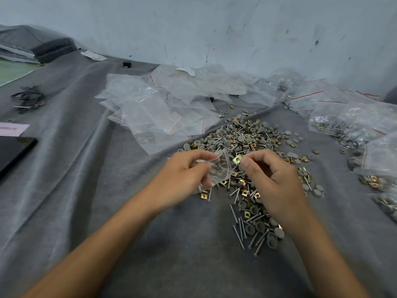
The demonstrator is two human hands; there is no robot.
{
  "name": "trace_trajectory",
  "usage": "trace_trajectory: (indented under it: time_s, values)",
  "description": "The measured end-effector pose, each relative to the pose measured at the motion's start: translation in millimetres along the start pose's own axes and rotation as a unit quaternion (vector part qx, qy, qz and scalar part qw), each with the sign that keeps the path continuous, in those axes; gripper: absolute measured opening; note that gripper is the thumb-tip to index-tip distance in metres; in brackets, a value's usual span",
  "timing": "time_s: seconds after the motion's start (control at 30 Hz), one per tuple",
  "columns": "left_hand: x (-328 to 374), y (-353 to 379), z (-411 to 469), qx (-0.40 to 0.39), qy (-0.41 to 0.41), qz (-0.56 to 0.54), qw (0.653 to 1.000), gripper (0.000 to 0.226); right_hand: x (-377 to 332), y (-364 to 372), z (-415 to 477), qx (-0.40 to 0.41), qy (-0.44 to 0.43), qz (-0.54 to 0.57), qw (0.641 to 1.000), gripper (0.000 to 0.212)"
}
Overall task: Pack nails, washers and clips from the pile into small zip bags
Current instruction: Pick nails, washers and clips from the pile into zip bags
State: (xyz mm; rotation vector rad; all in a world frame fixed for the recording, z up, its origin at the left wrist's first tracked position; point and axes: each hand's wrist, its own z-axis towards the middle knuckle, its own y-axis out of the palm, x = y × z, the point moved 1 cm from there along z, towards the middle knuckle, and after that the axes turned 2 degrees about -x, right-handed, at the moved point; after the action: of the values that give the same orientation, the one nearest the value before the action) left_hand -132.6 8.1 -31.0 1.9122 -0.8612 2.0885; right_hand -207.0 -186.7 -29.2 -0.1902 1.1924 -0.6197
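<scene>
Left hand: my left hand [184, 175] gripped a small zip bag [217, 168], with the fingers curled round its near edge and the thumb on top.
Right hand: my right hand [272, 179] pinched one brass clip [237, 159] between thumb and forefinger, and the other fingers were curled in.
Clip: it sat just beside the bag's upper corner. I could not tell whether it touched the plastic.
Zip bag: clear and crumpled, it was held over the near left edge of the pile. Grey washers showed through it, inside or behind I could not tell.
Pile [247, 143]: nails, grey washers and brass clips lay mixed together, running from under my right wrist away toward the wall.
Empty bags [163, 104]: a loose heap of clear bags with red zip lines lay beyond my left hand.
Filled bags [352, 125]: several lay to the right, with hardware inside.
Counter [86, 190]: a creased grey cloth covered it.
Far left: a flat black slab [12, 151] lay at the edge, with a tangle of black wire [30, 97] beyond it.
</scene>
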Motion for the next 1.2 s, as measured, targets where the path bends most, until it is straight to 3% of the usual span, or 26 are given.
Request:
trace_trajectory:
  time_s: [0.1,0.23,0.33,0.47,0.6,0.97,1.1,1.2]
  values:
    - [0,-1,1,0.0,-0.001,0.0,1.0,0.03,-1,5,-1,-0.022,-0.006,0.0,1.0,0.013]
    - [0,-1,3,0.008,-0.007,-0.023,1.0,0.029,2,-1,1,-0.007,0.004,-0.008,1.0,0.032]
    - [0,-4,3,0.013,-0.009,-0.033,0.999,0.027,8,-14,5,-0.014,0.006,-0.125,0.992,0.033]
    - [0,-5,1,0.011,-0.005,-0.036,0.999,0.028,14,-18,4,-0.125,0.057,-0.279,0.951,0.016]
    - [0,-6,1,0.009,-0.006,-0.037,0.999,0.028,17,-15,3,-0.149,0.087,-0.358,0.918,0.014]
    - [-3,-5,2,0.006,-0.007,-0.038,0.999,0.029,17,-14,3,-0.185,0.094,-0.386,0.899,0.017]
    - [-2,-4,3,0.006,-0.014,-0.039,0.999,0.028,17,-10,2,-0.167,0.082,-0.384,0.905,0.009]
    - [-1,-4,3,0.012,-0.019,-0.045,0.999,0.028,21,-10,2,-0.162,0.07,-0.405,0.897,0.017]
